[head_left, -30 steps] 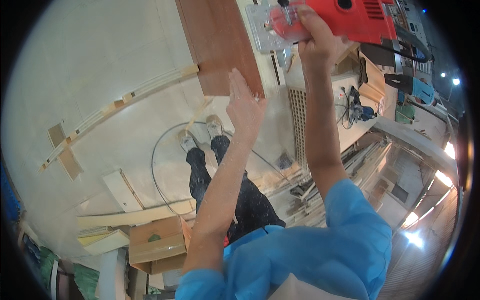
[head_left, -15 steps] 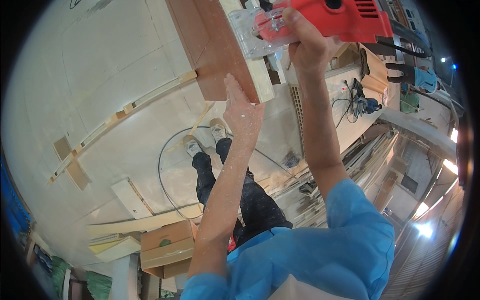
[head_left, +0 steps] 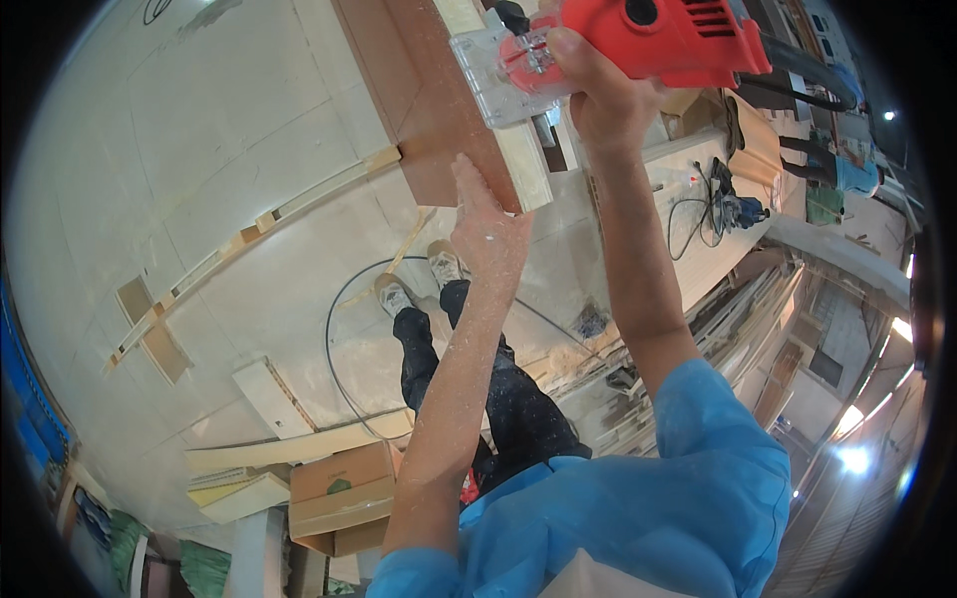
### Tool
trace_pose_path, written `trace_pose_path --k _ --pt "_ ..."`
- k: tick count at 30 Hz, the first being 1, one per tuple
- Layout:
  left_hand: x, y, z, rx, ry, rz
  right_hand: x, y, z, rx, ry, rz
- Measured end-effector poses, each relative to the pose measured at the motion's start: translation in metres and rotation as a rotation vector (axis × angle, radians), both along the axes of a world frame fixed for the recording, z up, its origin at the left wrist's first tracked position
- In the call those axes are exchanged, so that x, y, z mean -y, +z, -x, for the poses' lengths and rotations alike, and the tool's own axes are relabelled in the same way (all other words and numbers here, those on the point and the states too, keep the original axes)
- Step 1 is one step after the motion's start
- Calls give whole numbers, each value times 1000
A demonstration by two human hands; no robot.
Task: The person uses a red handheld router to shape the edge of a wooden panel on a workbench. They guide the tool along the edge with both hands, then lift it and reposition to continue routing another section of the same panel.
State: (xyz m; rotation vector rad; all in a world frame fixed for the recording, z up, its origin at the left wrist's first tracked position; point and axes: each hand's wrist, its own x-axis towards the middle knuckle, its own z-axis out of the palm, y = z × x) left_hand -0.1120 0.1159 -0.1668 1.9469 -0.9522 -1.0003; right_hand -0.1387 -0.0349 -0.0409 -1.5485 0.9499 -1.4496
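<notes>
My right hand (head_left: 613,105) is wrapped round a red trim router (head_left: 653,40), its thumb lying along the front of the body. The router's clear plastic base (head_left: 488,75) sits against the pale edge (head_left: 523,159) of a brown panel (head_left: 444,130). My left hand (head_left: 488,224) is at the panel's near end. Its fingers stretch flat along the brown face, and the thumb is by the bottom corner. White dust speckles my left hand and forearm. My right fingers behind the router are hidden.
A blue power tool (head_left: 740,211) with a cord lies on a pale board at the right. Below it are stacked wood strips (head_left: 698,354). A cable (head_left: 329,339) loops over the floor near my feet. A cardboard box (head_left: 339,493) stands lower left. Another person (head_left: 852,174) is far right.
The router has shifted slightly left and toward me along the panel's pale edge, in my right hand. My left hand stays against the panel's end. The whole view has shifted a little.
</notes>
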Motion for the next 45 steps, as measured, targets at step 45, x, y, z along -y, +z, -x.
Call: trace_pose_path --k 45 --pt "-3 -5 1 78 -17 63 -3 -16 -3 -45 35 -43"
